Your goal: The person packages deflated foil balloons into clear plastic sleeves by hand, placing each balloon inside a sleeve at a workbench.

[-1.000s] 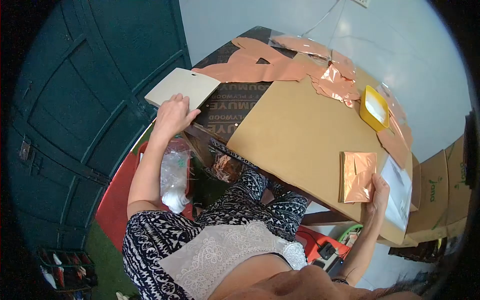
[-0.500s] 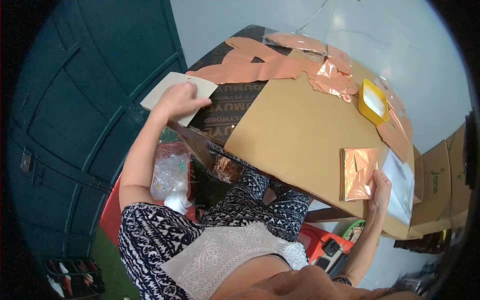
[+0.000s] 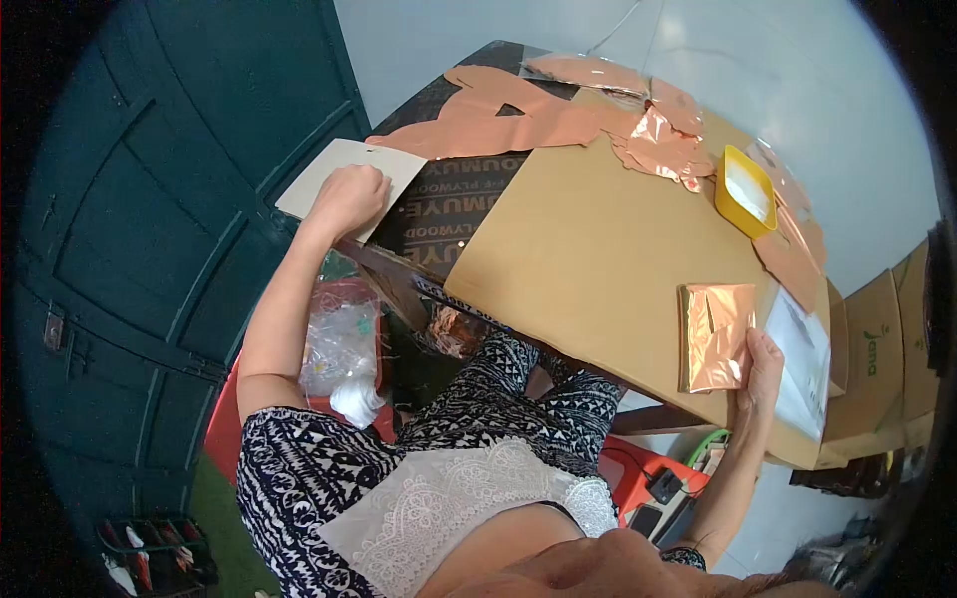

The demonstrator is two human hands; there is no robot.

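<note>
My left hand point(image 3: 348, 197) rests with curled fingers on a pale cream square board point(image 3: 334, 171) that overhangs the table's left corner. My right hand point(image 3: 762, 367) holds the near right edge of a square wrapped in shiny copper foil point(image 3: 715, 334), which lies on a large brown cardboard sheet point(image 3: 588, 249). A clear plastic sleeve with white paper point(image 3: 801, 364) lies just right of that hand.
Copper foil scraps and cut-outs point(image 3: 558, 115) cover the far side of the dark table point(image 3: 449, 214). A yellow tub of white stuff point(image 3: 746, 202) stands at the far right. Cardboard boxes point(image 3: 867, 369) sit to the right, a dark green door point(image 3: 169, 169) to the left, a plastic bag point(image 3: 339, 344) below.
My left hand has slid up onto the cream board and pressed it down at the table corner. The right hand has stayed on the foil square.
</note>
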